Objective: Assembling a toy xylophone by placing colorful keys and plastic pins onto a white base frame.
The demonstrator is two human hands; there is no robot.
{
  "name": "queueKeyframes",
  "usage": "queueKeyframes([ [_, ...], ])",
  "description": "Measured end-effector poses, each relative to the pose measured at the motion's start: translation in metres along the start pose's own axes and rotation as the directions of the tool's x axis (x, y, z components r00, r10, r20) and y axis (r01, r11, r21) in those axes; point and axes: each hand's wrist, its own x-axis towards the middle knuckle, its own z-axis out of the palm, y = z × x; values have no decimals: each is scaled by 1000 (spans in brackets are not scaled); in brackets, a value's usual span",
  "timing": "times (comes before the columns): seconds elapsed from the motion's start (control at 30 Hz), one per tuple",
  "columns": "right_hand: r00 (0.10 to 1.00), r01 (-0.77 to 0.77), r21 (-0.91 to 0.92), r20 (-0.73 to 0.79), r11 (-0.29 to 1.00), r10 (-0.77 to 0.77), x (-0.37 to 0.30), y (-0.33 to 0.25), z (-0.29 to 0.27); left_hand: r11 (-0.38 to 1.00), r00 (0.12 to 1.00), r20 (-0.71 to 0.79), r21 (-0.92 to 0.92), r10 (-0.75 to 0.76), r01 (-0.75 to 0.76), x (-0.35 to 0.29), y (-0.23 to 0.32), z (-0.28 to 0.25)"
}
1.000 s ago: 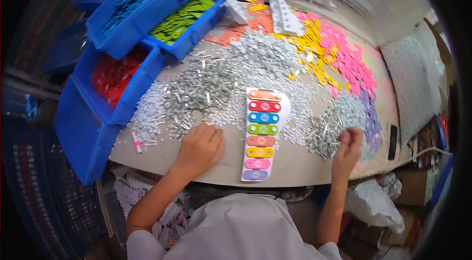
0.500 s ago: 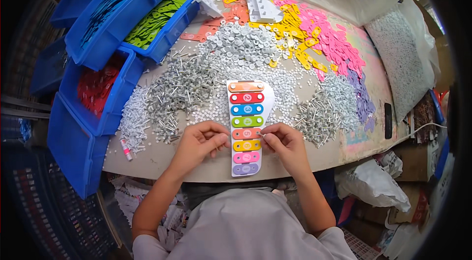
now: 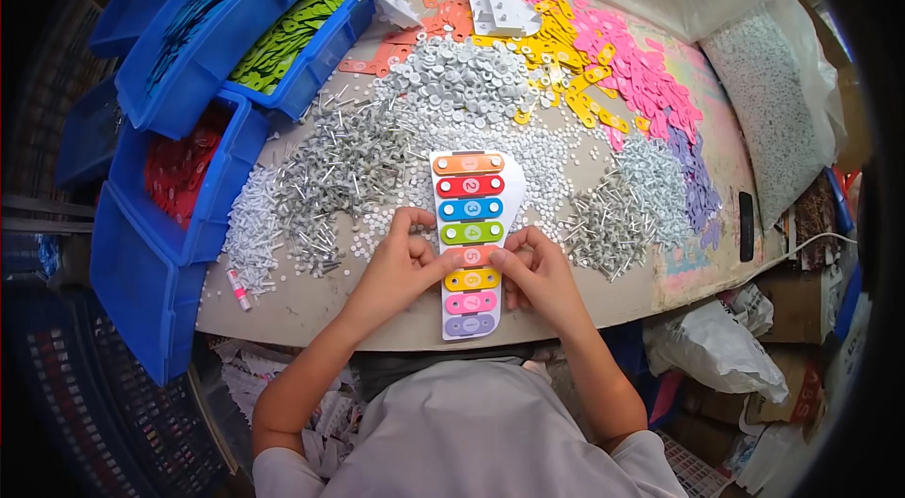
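Observation:
A toy xylophone (image 3: 509, 196) with a white base and a column of coloured bars lies upright before me on the table. White caps sit at both ends of the orange, red, blue and green bars; the yellow bar (image 3: 469, 280), pink and purple bars show small holes at their ends. My left hand (image 3: 401, 262) has its thumb pressed on the left end of the coral bar (image 3: 476, 257), fingers curled beside the base. On that bar's right end presses the thumb of my right hand (image 3: 539, 274), its fingers bent at the base's edge. Both thumbs hide what is beneath them.
Beyond the xylophone lie piles of white caps (image 3: 457, 79), metal pins (image 3: 353, 159), and yellow and pink bars (image 3: 636, 74). Blue bins (image 3: 212, 201) of coloured bars stand left. A white-and-pink tube (image 3: 238, 291) lies near the front edge; a full clear bag (image 3: 768, 112) rests right.
Both hands have moved inward onto the coral bar; the thumbs now press on its two ends. Before, my left hand was pinched left of the xylophone and my right at the bar's right end.

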Motion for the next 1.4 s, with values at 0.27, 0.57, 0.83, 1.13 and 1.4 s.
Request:
queueKeyframes([
  [0.27, 990, -35, -106, 129, 994, 49, 8, 4, -4, 992, 988, 135, -89, -72, 84, 12, 4, 2],
  [0.57, 998, 27, -182, 53, 983, -18, 7, 12, 3, 980, 992, 129, -196, 8, 17, 15, -4, 7],
  [0.83, 983, 126, -199, -106, 972, -149, -10, 9, -8, 997, 993, 110, -66, -32, 40, 10, 3, 2],
  [1.13, 495, -139, -853, -499, 502, -711, -35, 17, -163, 991, 972, -211, 103, 104, -84, -59, -16, 0],
  [1.4, 585, 30, -785, -488, 618, -648, -33, 36, -198, 876, 810, -461, 465, 361, -126, -85, -6, -31],
])
